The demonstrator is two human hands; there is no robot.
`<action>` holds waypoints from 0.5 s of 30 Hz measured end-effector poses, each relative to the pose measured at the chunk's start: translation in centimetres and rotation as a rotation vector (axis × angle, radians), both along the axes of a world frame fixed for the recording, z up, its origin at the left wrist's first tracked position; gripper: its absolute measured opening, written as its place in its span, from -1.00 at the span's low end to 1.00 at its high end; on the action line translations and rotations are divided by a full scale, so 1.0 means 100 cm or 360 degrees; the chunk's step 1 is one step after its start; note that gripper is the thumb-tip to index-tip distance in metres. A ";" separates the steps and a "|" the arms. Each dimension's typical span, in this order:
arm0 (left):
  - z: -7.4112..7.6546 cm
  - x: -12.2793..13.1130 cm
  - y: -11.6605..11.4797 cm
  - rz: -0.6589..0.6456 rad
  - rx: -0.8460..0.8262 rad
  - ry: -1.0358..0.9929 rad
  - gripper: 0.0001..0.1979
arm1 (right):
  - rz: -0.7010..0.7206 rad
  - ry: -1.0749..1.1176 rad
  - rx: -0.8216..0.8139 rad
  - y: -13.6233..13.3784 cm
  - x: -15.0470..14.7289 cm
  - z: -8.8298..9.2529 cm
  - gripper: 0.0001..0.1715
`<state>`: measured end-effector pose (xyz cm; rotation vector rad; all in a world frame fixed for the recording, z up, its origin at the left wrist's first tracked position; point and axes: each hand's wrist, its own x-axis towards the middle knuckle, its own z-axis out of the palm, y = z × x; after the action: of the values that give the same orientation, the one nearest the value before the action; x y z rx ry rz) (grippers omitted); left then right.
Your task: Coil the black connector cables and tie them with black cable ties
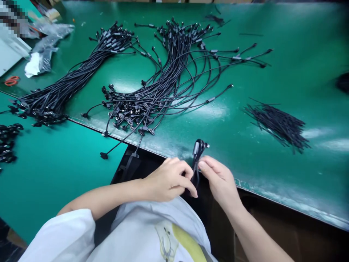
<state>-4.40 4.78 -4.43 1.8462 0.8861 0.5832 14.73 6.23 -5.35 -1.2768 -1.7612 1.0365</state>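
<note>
Main bench: a wide table (300,43) under a dark green mat ran across the whole view, its near edge (272,198) scuffed pale and worn
Side bench: a lighter teal table (54,174) stood at the left, meeting the green one along a slanting edge
Gap: a dark opening (124,171) lay where the two tables parted
Light: lighting from above left soft white glare (209,109) on the mat
Below: a dim brown surface (300,233) showed under the near edge, too dark to identify
Floor: a dark patch (7,247) at the lower left corner
</note>
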 end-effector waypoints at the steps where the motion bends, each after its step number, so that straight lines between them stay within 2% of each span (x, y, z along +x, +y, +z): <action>1: -0.004 0.001 0.001 -0.0041 -0.0080 0.0008 -0.67 | -0.0032 -0.0097 0.0156 0.000 0.002 0.006 -0.69; 3: -0.010 0.001 0.006 0.0074 -0.0409 -0.0105 -0.65 | 0.0051 -0.0271 0.0422 -0.005 0.002 0.015 -0.74; 5: -0.009 -0.004 0.012 0.0273 -0.0752 -0.0330 -0.49 | 0.0291 -0.0399 0.0596 -0.011 -0.005 0.019 -0.74; 7: -0.003 -0.010 0.016 0.0326 -0.0874 -0.0479 -0.34 | 0.0452 -0.0535 0.0708 -0.014 -0.012 0.016 -0.69; 8: 0.001 -0.012 0.016 0.0288 -0.0849 -0.0493 -0.34 | 0.0438 -0.0610 0.0762 -0.014 -0.014 0.013 -0.67; 10: 0.006 -0.012 0.012 0.0263 -0.0726 -0.0429 -0.49 | 0.0267 -0.0762 0.0855 -0.009 -0.016 0.009 -0.66; 12: 0.002 -0.008 0.005 0.0478 -0.0619 -0.0401 -0.64 | 0.0067 -0.0881 0.0935 -0.005 -0.014 0.007 -0.67; 14: -0.009 -0.004 -0.001 0.0740 -0.0659 -0.0514 -0.53 | -0.0008 -0.0914 0.1022 -0.004 -0.014 0.007 -0.69; 15: -0.015 -0.003 -0.002 0.0748 -0.0740 -0.0591 -0.48 | 0.0005 -0.0892 0.1066 -0.005 -0.015 0.007 -0.70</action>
<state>-4.67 4.59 -5.92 1.0694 1.0947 0.8888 13.21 5.76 -4.66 -1.1689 -2.2484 0.0237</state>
